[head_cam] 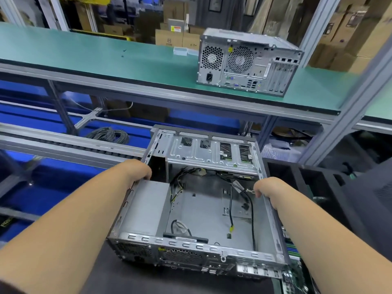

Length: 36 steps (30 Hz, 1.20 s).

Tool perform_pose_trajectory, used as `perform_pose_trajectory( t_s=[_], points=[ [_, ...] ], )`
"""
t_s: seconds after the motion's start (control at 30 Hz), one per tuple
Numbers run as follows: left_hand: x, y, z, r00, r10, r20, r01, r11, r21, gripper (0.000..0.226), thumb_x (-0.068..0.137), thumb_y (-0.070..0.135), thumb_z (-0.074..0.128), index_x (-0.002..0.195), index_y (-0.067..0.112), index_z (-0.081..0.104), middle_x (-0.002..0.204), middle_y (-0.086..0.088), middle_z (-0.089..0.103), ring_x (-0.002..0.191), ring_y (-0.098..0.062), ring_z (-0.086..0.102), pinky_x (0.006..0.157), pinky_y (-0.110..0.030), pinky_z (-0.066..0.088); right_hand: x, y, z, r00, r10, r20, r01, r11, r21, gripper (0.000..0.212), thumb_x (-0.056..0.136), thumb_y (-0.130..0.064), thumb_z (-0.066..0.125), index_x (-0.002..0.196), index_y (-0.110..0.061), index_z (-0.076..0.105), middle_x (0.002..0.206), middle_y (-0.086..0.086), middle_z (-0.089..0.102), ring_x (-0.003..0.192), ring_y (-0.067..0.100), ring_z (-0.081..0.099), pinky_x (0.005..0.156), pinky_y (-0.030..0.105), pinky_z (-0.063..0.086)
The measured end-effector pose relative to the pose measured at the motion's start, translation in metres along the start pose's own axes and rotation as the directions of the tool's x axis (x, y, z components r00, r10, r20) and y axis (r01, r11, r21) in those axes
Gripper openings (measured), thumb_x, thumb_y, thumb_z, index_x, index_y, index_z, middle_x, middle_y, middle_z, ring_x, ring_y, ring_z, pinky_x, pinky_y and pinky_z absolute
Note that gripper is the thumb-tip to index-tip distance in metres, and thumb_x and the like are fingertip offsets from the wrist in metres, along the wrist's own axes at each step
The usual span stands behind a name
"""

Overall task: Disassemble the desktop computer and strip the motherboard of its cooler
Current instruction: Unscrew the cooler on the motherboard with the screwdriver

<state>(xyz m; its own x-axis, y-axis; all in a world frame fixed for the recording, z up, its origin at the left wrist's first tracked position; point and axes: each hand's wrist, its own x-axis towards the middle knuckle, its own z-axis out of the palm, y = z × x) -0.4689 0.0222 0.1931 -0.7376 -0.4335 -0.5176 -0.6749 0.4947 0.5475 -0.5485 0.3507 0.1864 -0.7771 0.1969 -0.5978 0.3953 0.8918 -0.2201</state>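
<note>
An opened grey desktop case (pixel 212 211) lies on its side in front of me, its board bay bare except for loose black and yellow cables (pixel 244 196). My left hand (pixel 139 169) grips the case's left wall near the power supply box (pixel 146 206). My right hand (pixel 268 188) grips the right wall, fingers curled over the edge. A green motherboard (pixel 291 272) shows partly at the lower right, beside the case; no cooler can be made out on it.
A second, closed computer tower (pixel 248 62) stands on the green conveyor shelf (pixel 106 58) behind. Metal frame posts (pixel 347 107) rise at the right. Coiled grey cable (pixel 109 134) lies on a blue surface at the left. Black bins (pixel 331 187) stand at the right.
</note>
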Motion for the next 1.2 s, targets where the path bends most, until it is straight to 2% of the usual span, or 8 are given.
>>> perform_pose_trajectory(
  t_s=[0.1, 0.2, 0.4, 0.63, 0.73, 0.93, 1.1, 1.2],
  points=[
    [0.006, 0.0, 0.0, 0.999, 0.03, -0.02, -0.03, 0.999, 0.022, 0.016, 0.078, -0.008, 0.046, 0.092, -0.007, 0.053, 0.075, -0.019, 0.045, 0.059, -0.026, 0.041, 0.05, -0.023, 0.03, 0.017, 0.007, 0.003, 0.998, 0.048, -0.049, -0.045, 0.997, 0.061, 0.008, 0.08, 0.001, 0.055, 0.083, 0.008, 0.053, 0.078, 0.015, 0.051, 0.059, 0.024, 0.05, 0.048, 0.023, 0.04],
    [0.01, -0.002, 0.001, 0.999, 0.031, -0.029, -0.031, 1.0, -0.004, 0.014, 0.076, -0.01, 0.046, 0.087, -0.007, 0.053, 0.074, -0.019, 0.045, 0.059, -0.026, 0.042, 0.051, -0.022, 0.03, 0.023, 0.011, 0.004, 0.991, 0.062, -0.12, -0.036, 0.976, 0.213, 0.005, 0.072, 0.005, 0.053, 0.072, 0.002, 0.049, 0.071, 0.013, 0.047, 0.055, 0.022, 0.045, 0.047, 0.02, 0.037],
    [0.016, 0.003, -0.01, 0.992, 0.092, -0.086, -0.109, 0.967, -0.229, 0.015, 0.071, -0.008, 0.05, 0.081, 0.002, 0.055, 0.072, -0.015, 0.05, 0.058, -0.025, 0.045, 0.049, -0.021, 0.036, 0.018, 0.018, -0.012, 0.96, -0.026, -0.278, 0.146, 0.896, 0.42, 0.011, 0.069, 0.004, 0.051, 0.077, -0.003, 0.054, 0.07, 0.013, 0.05, 0.057, 0.023, 0.043, 0.05, 0.022, 0.034],
    [0.029, 0.026, -0.032, 0.924, 0.299, -0.24, -0.373, 0.844, -0.385, 0.03, 0.068, -0.007, 0.056, 0.087, 0.017, 0.058, 0.078, -0.01, 0.061, 0.07, -0.026, 0.056, 0.061, -0.032, 0.05, 0.009, 0.002, -0.037, 0.8, -0.161, -0.578, 0.511, 0.687, 0.516, 0.015, 0.075, 0.0, 0.049, 0.07, -0.014, 0.05, 0.061, 0.002, 0.046, 0.053, 0.02, 0.041, 0.048, 0.023, 0.032],
    [0.03, 0.032, -0.036, 0.894, 0.324, -0.31, -0.435, 0.796, -0.421, 0.033, 0.066, 0.0, 0.056, 0.083, 0.029, 0.059, 0.069, 0.003, 0.064, 0.065, -0.02, 0.056, 0.049, -0.025, 0.048, 0.007, -0.008, -0.043, 0.743, -0.175, -0.646, 0.597, 0.609, 0.522, 0.018, 0.077, -0.002, 0.047, 0.078, -0.018, 0.054, 0.064, 0.002, 0.047, 0.057, 0.02, 0.04, 0.053, 0.028, 0.033],
    [0.03, 0.024, -0.018, 0.861, 0.353, -0.366, -0.503, 0.697, -0.511, 0.046, 0.067, 0.002, 0.059, 0.084, 0.045, 0.062, 0.084, 0.0, 0.066, 0.076, -0.022, 0.058, 0.068, -0.036, 0.05, 0.013, -0.003, -0.032, 0.67, -0.195, -0.716, 0.694, 0.506, 0.512, 0.038, 0.078, 0.003, 0.05, 0.081, -0.035, 0.053, 0.064, -0.009, 0.045, 0.046, 0.004, 0.031, 0.039, 0.013, 0.026],
    [0.031, 0.015, -0.003, 0.854, 0.381, -0.354, -0.518, 0.692, -0.503, 0.054, 0.074, -0.001, 0.059, 0.11, 0.04, 0.058, 0.096, -0.004, 0.07, 0.083, -0.024, 0.063, 0.077, -0.038, 0.053, 0.016, 0.018, -0.016, 0.7, -0.176, -0.693, 0.664, 0.518, 0.539, 0.038, 0.08, -0.005, 0.053, 0.108, -0.03, 0.057, 0.051, -0.021, 0.049, 0.042, 0.0, 0.038, 0.041, 0.015, 0.033],
    [0.025, 0.009, 0.002, 0.854, 0.37, -0.366, -0.513, 0.718, -0.471, 0.054, 0.076, 0.002, 0.058, 0.114, 0.041, 0.054, 0.086, -0.006, 0.069, 0.071, -0.021, 0.06, 0.068, -0.033, 0.052, 0.01, 0.021, -0.015, 0.718, -0.212, -0.663, 0.659, 0.511, 0.551, 0.045, 0.082, -0.007, 0.053, 0.118, -0.033, 0.055, 0.055, -0.022, 0.054, 0.043, -0.002, 0.042, 0.041, 0.012, 0.035]
  ],
)
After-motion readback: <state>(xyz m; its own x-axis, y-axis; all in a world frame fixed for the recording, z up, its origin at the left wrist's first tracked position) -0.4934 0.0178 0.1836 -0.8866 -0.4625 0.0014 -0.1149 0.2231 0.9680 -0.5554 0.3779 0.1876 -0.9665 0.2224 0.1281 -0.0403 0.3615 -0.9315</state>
